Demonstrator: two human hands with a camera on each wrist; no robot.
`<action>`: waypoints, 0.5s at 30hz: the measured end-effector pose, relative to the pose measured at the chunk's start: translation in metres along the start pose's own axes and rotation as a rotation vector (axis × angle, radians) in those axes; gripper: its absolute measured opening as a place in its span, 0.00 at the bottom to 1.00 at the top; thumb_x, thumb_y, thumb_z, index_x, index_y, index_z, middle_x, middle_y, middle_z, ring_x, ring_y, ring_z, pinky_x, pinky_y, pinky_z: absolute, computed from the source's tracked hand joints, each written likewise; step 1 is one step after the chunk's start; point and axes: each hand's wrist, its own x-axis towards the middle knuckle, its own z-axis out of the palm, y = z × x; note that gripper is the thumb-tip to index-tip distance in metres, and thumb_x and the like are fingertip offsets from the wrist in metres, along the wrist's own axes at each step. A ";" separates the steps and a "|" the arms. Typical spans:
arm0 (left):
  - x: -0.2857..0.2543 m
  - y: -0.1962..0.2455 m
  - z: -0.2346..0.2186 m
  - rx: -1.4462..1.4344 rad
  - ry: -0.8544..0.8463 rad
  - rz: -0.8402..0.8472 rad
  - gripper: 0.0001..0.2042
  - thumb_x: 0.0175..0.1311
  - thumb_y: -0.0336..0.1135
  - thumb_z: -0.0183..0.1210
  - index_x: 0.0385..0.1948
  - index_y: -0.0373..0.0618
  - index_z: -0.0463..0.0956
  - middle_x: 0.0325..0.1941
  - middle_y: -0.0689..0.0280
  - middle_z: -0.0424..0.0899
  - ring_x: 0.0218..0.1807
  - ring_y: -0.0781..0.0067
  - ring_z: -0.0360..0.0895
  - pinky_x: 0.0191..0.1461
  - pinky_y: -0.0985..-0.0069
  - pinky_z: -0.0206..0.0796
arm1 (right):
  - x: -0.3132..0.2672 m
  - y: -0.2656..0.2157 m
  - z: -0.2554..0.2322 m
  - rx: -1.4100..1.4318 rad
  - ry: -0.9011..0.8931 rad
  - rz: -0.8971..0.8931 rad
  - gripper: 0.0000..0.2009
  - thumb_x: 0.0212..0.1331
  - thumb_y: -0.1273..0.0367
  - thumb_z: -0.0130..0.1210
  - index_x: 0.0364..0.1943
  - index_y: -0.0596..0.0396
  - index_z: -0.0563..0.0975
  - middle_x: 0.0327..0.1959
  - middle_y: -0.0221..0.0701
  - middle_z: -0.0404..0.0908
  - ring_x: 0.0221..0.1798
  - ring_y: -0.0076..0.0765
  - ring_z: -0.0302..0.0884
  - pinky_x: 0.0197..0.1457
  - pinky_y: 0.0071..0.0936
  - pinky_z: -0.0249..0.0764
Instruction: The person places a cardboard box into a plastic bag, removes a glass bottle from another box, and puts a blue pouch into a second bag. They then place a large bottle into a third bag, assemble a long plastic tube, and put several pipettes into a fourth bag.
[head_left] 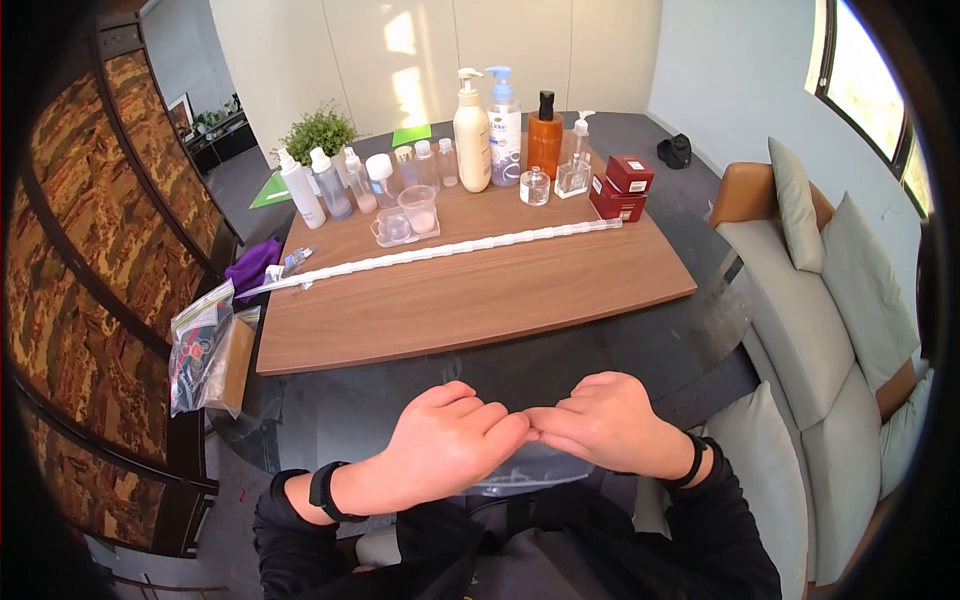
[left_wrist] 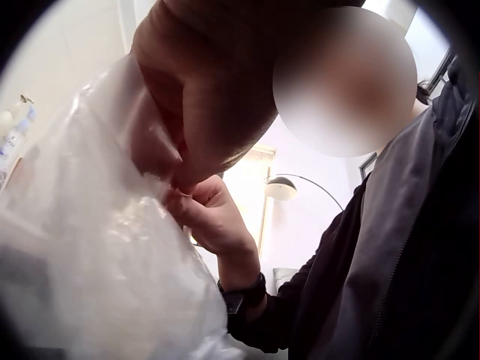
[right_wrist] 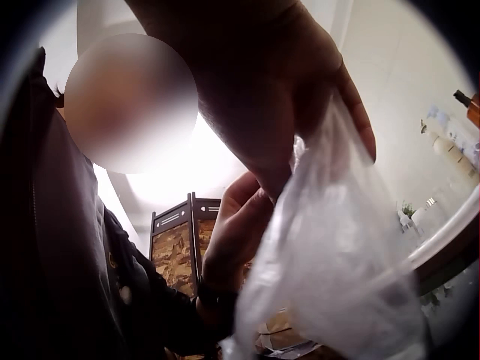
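Observation:
A clear plastic bag (head_left: pixel 538 468) hangs beneath both hands in front of the person's lap. My left hand (head_left: pixel 445 440) pinches its top edge with curled fingers. Close beside it, fingertips meeting at the middle, my right hand (head_left: pixel 612 425) grips the same edge. In the left wrist view the crinkled bag (left_wrist: pixel 112 255) spreads below the left hand (left_wrist: pixel 210 90). The right wrist view has the bag (right_wrist: pixel 330 255) draping down from the right hand (right_wrist: pixel 262 90). What the bag may contain is not visible.
Beyond the hands, a wooden board (head_left: pixel 480 300) lies on a dark glass table (head_left: pixel 330 410). Across it runs a long white segmented strip (head_left: pixel 450 248). Pump bottles (head_left: pixel 472 140), small bottles and red boxes (head_left: pixel 618 200) line the back. At left sits a zip bag (head_left: pixel 200 345) with items inside.

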 end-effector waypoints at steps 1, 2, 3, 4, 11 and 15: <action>-0.001 -0.001 -0.001 -0.014 0.013 0.010 0.08 0.51 0.36 0.70 0.24 0.49 0.79 0.19 0.71 0.76 0.22 0.72 0.74 0.35 0.76 0.69 | -0.001 0.002 -0.001 0.025 0.001 -0.023 0.07 0.54 0.58 0.63 0.33 0.41 0.80 0.13 0.21 0.73 0.17 0.27 0.73 0.25 0.21 0.66; -0.003 -0.003 -0.002 -0.027 0.026 0.020 0.08 0.51 0.36 0.70 0.24 0.49 0.79 0.18 0.72 0.76 0.21 0.72 0.73 0.34 0.76 0.68 | -0.001 0.003 -0.002 0.036 0.001 -0.036 0.07 0.55 0.58 0.62 0.33 0.41 0.80 0.12 0.21 0.72 0.17 0.27 0.73 0.24 0.21 0.66; -0.005 -0.004 -0.004 -0.033 0.033 0.018 0.08 0.51 0.36 0.70 0.24 0.50 0.79 0.18 0.72 0.76 0.21 0.73 0.73 0.33 0.77 0.68 | -0.002 0.005 -0.004 0.047 0.001 -0.050 0.08 0.56 0.57 0.62 0.34 0.41 0.81 0.12 0.21 0.72 0.16 0.27 0.72 0.24 0.21 0.66; -0.007 -0.006 -0.005 -0.039 0.040 0.016 0.08 0.51 0.36 0.70 0.24 0.50 0.79 0.18 0.72 0.76 0.21 0.73 0.73 0.33 0.77 0.68 | -0.002 0.006 -0.006 0.058 0.001 -0.064 0.08 0.58 0.57 0.62 0.34 0.41 0.81 0.11 0.21 0.72 0.16 0.27 0.72 0.23 0.21 0.65; -0.014 -0.018 -0.019 -0.015 0.081 0.002 0.07 0.49 0.35 0.71 0.28 0.51 0.82 0.20 0.73 0.79 0.21 0.75 0.74 0.31 0.78 0.67 | -0.011 0.022 -0.024 0.151 -0.017 -0.030 0.09 0.58 0.56 0.61 0.38 0.40 0.83 0.14 0.22 0.76 0.15 0.28 0.71 0.22 0.21 0.65; -0.017 -0.026 -0.021 -0.063 0.099 -0.066 0.07 0.49 0.33 0.70 0.30 0.51 0.82 0.22 0.73 0.81 0.24 0.74 0.78 0.30 0.78 0.67 | -0.018 0.028 -0.029 0.149 -0.037 0.021 0.09 0.57 0.57 0.62 0.38 0.40 0.84 0.14 0.23 0.76 0.15 0.28 0.71 0.22 0.22 0.65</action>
